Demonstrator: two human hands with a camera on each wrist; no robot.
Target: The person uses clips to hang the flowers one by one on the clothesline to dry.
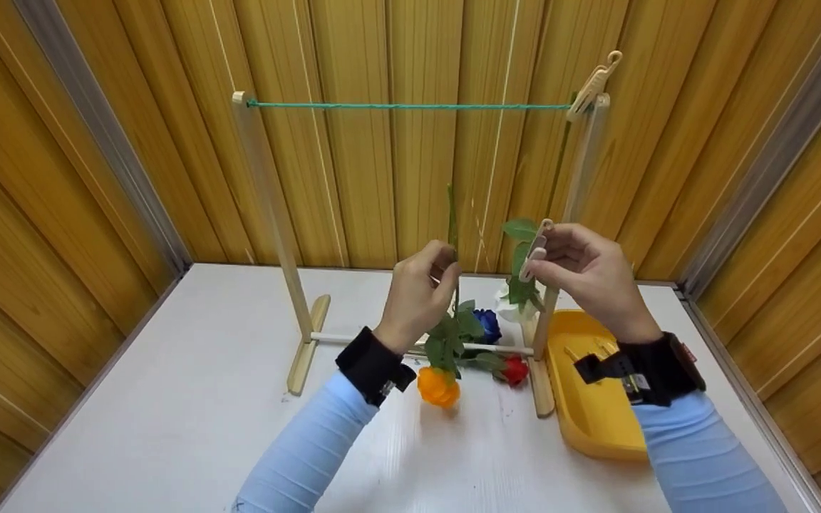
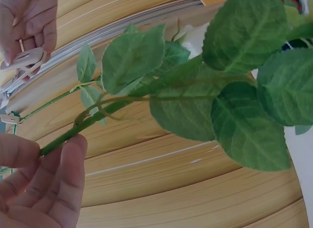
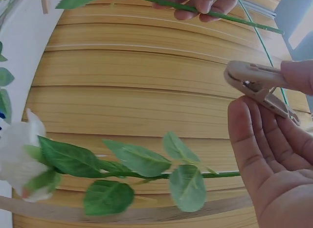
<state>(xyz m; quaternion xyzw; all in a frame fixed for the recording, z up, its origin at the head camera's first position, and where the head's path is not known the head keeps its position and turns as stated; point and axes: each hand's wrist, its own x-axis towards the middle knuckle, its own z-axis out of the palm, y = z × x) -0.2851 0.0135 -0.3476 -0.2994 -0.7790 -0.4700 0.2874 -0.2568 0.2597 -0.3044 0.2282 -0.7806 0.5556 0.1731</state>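
My left hand (image 1: pixel 445 265) pinches the green stem (image 1: pixel 451 214) of an orange rose (image 1: pixel 439 385), which hangs head down over the white table. In the left wrist view my left hand's fingers (image 2: pixel 58 169) close on that leafy stem (image 2: pixel 98 118). My right hand (image 1: pixel 540 262) pinches a beige clothespin (image 1: pixel 535 249) just right of the stem. The right wrist view shows the clothespin (image 3: pixel 257 83) held above the palm (image 3: pixel 274 159). Above both hands a green string (image 1: pixel 410 106) runs across the top of a wooden rack (image 1: pixel 271 206).
A white rose (image 1: pixel 507 308) hangs head down by the rack's right post, under a clothespin (image 1: pixel 596 82) at the string's end. A blue rose (image 1: pixel 486 325) and a red rose (image 1: pixel 515 370) lie by the rack's foot. A yellow tray (image 1: pixel 581 420) with clothespins sits at the right.
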